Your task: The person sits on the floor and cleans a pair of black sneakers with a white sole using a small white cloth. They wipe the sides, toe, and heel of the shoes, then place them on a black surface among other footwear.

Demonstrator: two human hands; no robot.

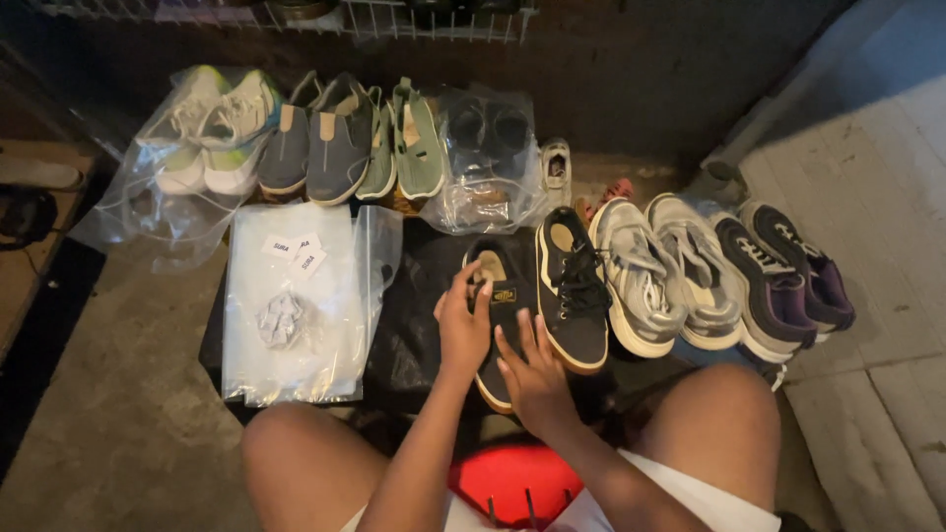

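Both my hands rest on a dark navy lace-up shoe lying on a black sheet on the floor in front of my knees. My left hand grips the shoe's tongue and side near its opening. My right hand presses its spread fingers on the shoe's toe end. Its matching shoe, laced in black with a pale sole edge, lies just to the right, touching it.
A pile of clear plastic bags with small sachets and crumpled paper lies to the left. Grey sneakers and purple sneakers stand to the right. Bagged white sneakers, grey and green slip-ons and a bagged dark pair line the wall.
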